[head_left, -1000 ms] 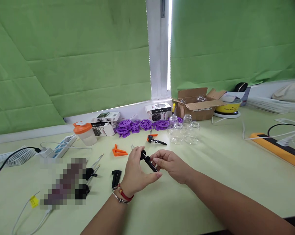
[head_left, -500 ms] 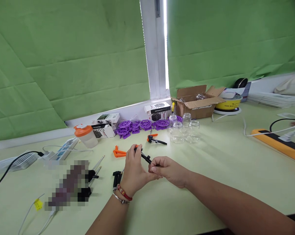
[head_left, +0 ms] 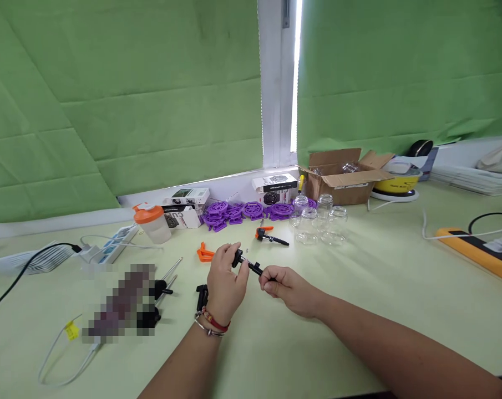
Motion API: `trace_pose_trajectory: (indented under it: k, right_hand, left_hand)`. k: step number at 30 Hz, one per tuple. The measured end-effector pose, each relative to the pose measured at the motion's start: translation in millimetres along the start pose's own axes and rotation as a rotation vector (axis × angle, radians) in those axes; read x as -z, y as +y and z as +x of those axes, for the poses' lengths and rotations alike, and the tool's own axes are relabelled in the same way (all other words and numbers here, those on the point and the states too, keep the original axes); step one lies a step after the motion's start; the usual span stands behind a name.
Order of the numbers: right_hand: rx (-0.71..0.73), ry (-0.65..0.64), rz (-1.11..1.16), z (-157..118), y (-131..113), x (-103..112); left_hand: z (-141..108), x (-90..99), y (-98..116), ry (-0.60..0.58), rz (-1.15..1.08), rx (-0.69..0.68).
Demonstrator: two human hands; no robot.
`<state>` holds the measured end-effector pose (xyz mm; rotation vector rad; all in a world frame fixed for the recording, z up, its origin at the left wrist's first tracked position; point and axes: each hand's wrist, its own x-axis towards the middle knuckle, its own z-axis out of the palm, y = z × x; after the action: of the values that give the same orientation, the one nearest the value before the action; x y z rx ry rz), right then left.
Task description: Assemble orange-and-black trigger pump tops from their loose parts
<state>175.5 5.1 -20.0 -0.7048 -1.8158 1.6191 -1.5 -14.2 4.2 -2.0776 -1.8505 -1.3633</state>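
Observation:
A slim black rod [head_left: 254, 268] with a short metal section and a wider black head is held slantwise over the table between my two hands. My left hand [head_left: 228, 282] is closed around the head end, its thumb against the metal section. The fingers of my right hand [head_left: 286, 288] are wrapped round the lower end and hide its tip. A black bracket-like part [head_left: 201, 297] lies beside my left wrist, partly covered by it. Just beyond my left hand lies an orange angular part [head_left: 204, 253]. A similar black rod with an orange piece [head_left: 271, 237] rests farther back.
Purple plastic discs [head_left: 253, 210], small printed boxes [head_left: 275, 191] and glass jars [head_left: 308, 228] line the back, near an open carton [head_left: 346, 188]. Left are an orange-lidded cup [head_left: 153, 223], a power strip [head_left: 117, 244] and screwdriver-like tools [head_left: 159, 289]. An orange power strip [head_left: 479, 255] lies right.
My left thumb has come away from my right hand to the rod's metal section. My hands are farther apart, and more of the rod shows. The whole view has shifted slightly.

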Motion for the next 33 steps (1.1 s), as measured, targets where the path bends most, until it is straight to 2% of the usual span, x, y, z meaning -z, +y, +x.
trace_pose_trajectory:
  k: [5,10,13,19,27,33]
  right_hand:
    - [0.017,-0.001,-0.128,-1,-2,2]
    - [0.056,-0.011,-0.308,-2,-10,7]
    - [0.058,-0.011,-0.371,-2,-14,8]
    - [0.026,-0.018,-0.446,-2,-14,8]
    - [0.048,-0.062,-0.484,-3,-13,9]
    - [0.053,-0.068,-0.424,-2,-13,11]
  left_hand:
    - [5,8.2,-1,-0.091,-0.054,-0.016]
    - [10,17.3,0,-0.285,-0.048,-0.018]
    - [10,18.5,1,-0.357,-0.017,-0.020]
    - [6,12.2,0,-0.362,0.049,-0.017]
    - [5,10.4,6,-0.289,0.151,0.017]
    - [8,17.5,3,-0.392,0.064,-0.035]
